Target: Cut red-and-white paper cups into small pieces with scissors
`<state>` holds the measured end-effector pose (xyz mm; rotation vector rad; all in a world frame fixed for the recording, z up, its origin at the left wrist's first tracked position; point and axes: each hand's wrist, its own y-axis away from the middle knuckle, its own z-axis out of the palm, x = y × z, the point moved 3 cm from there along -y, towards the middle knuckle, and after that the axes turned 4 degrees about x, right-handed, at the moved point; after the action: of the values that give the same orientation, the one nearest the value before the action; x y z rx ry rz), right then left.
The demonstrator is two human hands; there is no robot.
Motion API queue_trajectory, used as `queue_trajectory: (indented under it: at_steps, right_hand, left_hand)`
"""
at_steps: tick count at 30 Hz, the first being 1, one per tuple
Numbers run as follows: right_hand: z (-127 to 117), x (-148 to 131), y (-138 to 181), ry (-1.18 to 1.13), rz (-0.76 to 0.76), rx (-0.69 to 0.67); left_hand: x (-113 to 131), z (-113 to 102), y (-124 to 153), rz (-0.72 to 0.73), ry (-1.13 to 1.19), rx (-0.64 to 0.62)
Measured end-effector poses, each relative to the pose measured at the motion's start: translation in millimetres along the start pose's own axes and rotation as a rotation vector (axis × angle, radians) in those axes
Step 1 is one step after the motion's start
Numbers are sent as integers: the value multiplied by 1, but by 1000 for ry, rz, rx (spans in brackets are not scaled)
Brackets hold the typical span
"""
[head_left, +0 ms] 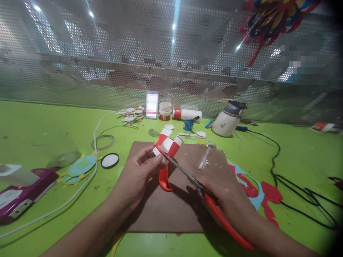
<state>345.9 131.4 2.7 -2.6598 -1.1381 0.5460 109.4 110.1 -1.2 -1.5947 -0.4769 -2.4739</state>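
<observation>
My left hand (143,171) is closed around a red-and-white paper cup (168,144), its wall cut and spread open. Below the cup, a glossy red curled piece (164,178) hangs under my fingers; I cannot tell what it is joined to. Scissors (187,174) with orange-red handles are gripped in my right hand (222,196). Their blades reach up and left to the cup wall beside my left thumb. Both hands are over a brown board (150,214).
On the green table (88,210) stand stacked paper cups (165,111), a blue paint jar (188,124) and a white bottle (226,119). A purple power strip (29,189) and white cable (91,176) lie left. Red and blue paper scraps (249,185) and a black cord (297,214) lie right.
</observation>
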Motion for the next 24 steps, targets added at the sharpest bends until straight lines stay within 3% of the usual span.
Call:
queue_trajectory:
  at_steps: [9,18,24]
  right_hand:
    - [-2,-5,1,25,-1,36]
    - [1,1,-2,21,51,-19]
    - [2,3,-2,30,43,-32]
  left_hand:
    - [3,2,0,2,9,-7]
    - [2,-2,0,-60,91,-12]
    - [4,-1,0,-27,51,0]
